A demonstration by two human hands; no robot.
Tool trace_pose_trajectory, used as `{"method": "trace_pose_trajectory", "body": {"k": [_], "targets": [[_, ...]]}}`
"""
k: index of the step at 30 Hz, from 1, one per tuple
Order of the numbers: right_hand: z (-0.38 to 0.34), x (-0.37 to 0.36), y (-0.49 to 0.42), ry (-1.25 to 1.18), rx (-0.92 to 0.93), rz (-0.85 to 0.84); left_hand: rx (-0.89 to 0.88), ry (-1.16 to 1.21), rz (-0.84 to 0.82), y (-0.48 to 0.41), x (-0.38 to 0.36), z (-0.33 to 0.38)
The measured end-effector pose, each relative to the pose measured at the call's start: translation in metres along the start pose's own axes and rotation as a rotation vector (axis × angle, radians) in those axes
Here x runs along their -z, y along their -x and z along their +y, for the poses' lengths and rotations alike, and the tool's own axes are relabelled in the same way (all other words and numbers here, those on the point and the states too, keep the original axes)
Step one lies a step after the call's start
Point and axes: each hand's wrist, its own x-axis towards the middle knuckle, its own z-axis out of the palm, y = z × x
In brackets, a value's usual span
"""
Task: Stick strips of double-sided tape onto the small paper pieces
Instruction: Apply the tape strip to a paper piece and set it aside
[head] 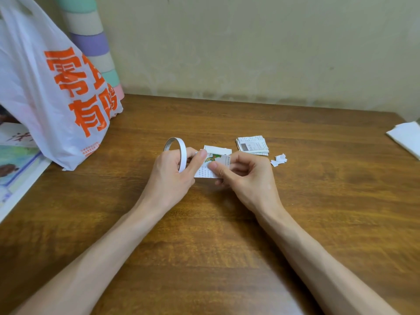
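A thin white ring of double-sided tape [179, 151] stands upright in my left hand [175, 176], whose fingers curl round it while the thumb presses on a small printed paper piece [213, 165]. My right hand [245, 176] pinches the same piece from the right, thumb on top. The piece has green and white print and is held just above the wooden table [204, 246]. Another white piece [218, 149] lies right behind it. A stack of small printed paper pieces [252, 145] sits to the right of my hands.
A white plastic bag with orange characters [52, 92] stands at the left, with a striped roll [91, 39] behind it and printed sheets [16, 164] beside it. Torn white scraps [279, 159] lie near the stack. White paper [406, 137] lies at the table's right edge.
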Motion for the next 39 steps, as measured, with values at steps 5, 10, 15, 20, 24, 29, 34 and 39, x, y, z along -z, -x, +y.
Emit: {"method": "trace_pose_trajectory", "body": {"k": [5,10,15,20,24,29,34,39], "targets": [[0.001,0.002,-0.001,-0.002,-0.015,0.017,-0.046,-0.021,-0.071,0.002,-0.001,0.006],[0.004,-0.002,-0.001,-0.019,-0.009,0.018,-0.062,-0.067,-0.029,0.002,0.001,0.007],[0.006,-0.004,0.0,0.042,0.022,0.034,-0.088,-0.118,0.009,0.001,-0.001,0.002],[0.006,-0.003,-0.002,-0.021,0.037,-0.009,-0.07,-0.132,0.048,0.0,-0.002,-0.001],[0.003,0.0,0.0,-0.092,-0.01,-0.022,-0.053,-0.077,-0.005,0.001,-0.002,-0.002],[0.003,0.003,-0.003,-0.115,-0.037,0.03,-0.061,-0.034,-0.036,0.002,-0.002,-0.002],[0.0,-0.001,-0.002,-0.236,-0.129,0.025,-0.042,-0.007,0.11,-0.001,-0.002,-0.003],[0.003,0.002,-0.003,-0.255,-0.139,0.037,-0.035,-0.027,0.083,0.0,-0.006,-0.002]]}}
